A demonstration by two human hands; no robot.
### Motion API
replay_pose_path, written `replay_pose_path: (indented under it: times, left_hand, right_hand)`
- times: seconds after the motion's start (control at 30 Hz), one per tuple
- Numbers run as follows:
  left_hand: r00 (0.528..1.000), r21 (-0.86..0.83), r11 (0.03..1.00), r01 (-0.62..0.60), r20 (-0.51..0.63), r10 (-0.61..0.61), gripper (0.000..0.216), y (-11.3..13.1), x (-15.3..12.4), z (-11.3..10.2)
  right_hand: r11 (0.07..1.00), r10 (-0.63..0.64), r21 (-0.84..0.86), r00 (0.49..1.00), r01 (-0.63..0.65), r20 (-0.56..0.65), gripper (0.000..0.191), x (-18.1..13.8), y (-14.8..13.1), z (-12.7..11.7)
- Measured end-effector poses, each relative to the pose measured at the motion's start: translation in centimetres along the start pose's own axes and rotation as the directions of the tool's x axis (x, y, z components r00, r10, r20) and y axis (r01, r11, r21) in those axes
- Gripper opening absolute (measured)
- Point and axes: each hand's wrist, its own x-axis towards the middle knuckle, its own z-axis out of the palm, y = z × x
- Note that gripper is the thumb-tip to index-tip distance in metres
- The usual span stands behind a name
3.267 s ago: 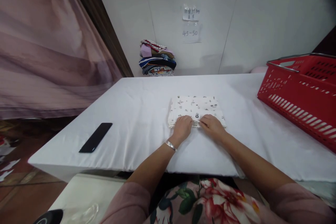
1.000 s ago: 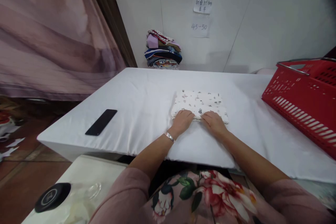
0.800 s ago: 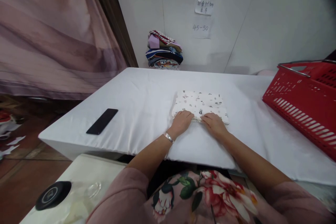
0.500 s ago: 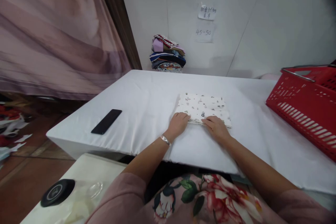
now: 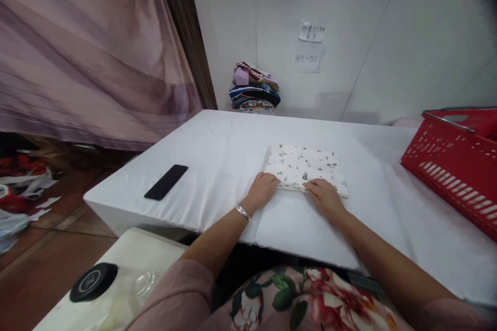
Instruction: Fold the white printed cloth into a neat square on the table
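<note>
Nearest the camera, short of the folded cloth [image 5: 305,164] and to its left, a black disc [image 5: 93,282] lies on a pale low surface.

The left hand [image 5: 263,186], with a bracelet [image 5: 243,212] at the wrist, lies palm down at the cloth's near left corner, fingers loosely curled and their tips on the fabric. The right hand [image 5: 325,195] lies palm down on the near edge towards the right corner, fingers nearly flat. Neither hand is closed around anything (whether a thumb tucks under the edge is hidden).

The cloth is white with small dark prints and lies flat on the white table [image 5: 217,150], about midway across it.

Assessment: the hands appear to be pressing and squaring the near edge. This is best done with even downward pressure from both palms. The fingertips should draw the layers flush without dragging the stack over the table cover.

Orientation: the cloth is a shallow rectangle with its long axis running left to right, roughly parallel to the table's near edge. It is turned slightly, with the right near corner closer to the person. The layered edges face the person.

Left of the cloth, well apart, lies a black phone [image 5: 166,182]. To the right stands a red basket [image 5: 450,165]. Beyond the cloth, against the wall, sits a stack of folded clothes [image 5: 254,88], with paper notes [image 5: 311,31] above.
</note>
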Motion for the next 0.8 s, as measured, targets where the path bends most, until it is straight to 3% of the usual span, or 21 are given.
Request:
replay_pose_path:
  times: [0.17,0.27,0.37,0.43,0.53,0.67,0.8]
  left_hand:
    - [0.998,-0.113,0.992,0.052,-0.039,-0.057,0.014,0.4,0.2,-0.9]
    - [0.983,-0.152,0.980,0.128,-0.113,-0.146,0.017,1.3,2.2,-1.6]
    - [0.974,-0.163,0.979,0.118,-0.172,-0.146,0.020,1.9,4.8,-1.3]
    - [0.975,-0.121,0.980,0.157,-0.140,-0.174,0.021,1.8,5.8,-0.4]
    - [0.946,-0.047,0.946,0.321,-0.025,-0.323,0.035,1.3,5.9,1.4]
    - [0.925,-0.005,0.927,0.375,0.063,-0.374,0.042,0.9,5.1,2.6]
    - [0.906,0.029,0.919,0.393,0.160,-0.392,0.047,1.1,5.2,2.1]
  right_hand:
    - [1.000,-0.005,0.015,1.000,0.006,-0.007,0.030,-0.1,0.1,0.3]
    - [1.000,-0.008,0.009,1.000,0.008,-0.013,0.030,0.0,0.0,0.3]
    - [1.000,-0.011,0.026,1.000,0.011,0.000,0.030,-0.1,-0.3,0.0]
    - [0.998,-0.002,0.057,1.000,0.002,0.015,0.030,-0.2,-0.5,-0.3]
    - [0.984,0.052,0.167,0.997,-0.061,0.059,0.028,-0.1,-0.2,-0.7]
    - [0.925,0.230,0.300,0.972,-0.235,0.055,0.029,2.2,1.1,-1.3]
    - [0.928,0.347,0.133,0.938,-0.347,0.020,0.039,5.7,3.5,-1.6]
